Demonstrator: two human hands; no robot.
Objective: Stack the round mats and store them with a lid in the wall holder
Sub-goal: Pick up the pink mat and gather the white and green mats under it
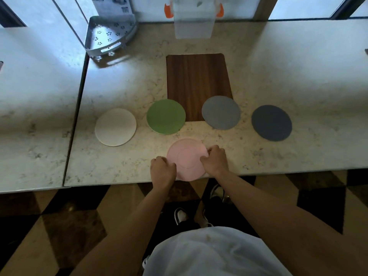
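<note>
A pink round mat (188, 158) lies at the counter's front edge. My left hand (162, 170) grips its left rim and my right hand (215, 160) grips its right rim. Behind it sit a white mat (115, 127), a green mat (166, 116), a light grey mat (221, 112) and a dark grey mat (271, 122), all flat and apart from each other. The green and light grey mats overlap a brown wooden board (197, 78). A translucent container with orange clips (192, 20) stands at the back wall.
A grey perforated corner rack (108, 36) sits at the back left. A seam (76, 116) divides the marble counter from a second slab on the left. Patterned floor and my shoes show below the front edge.
</note>
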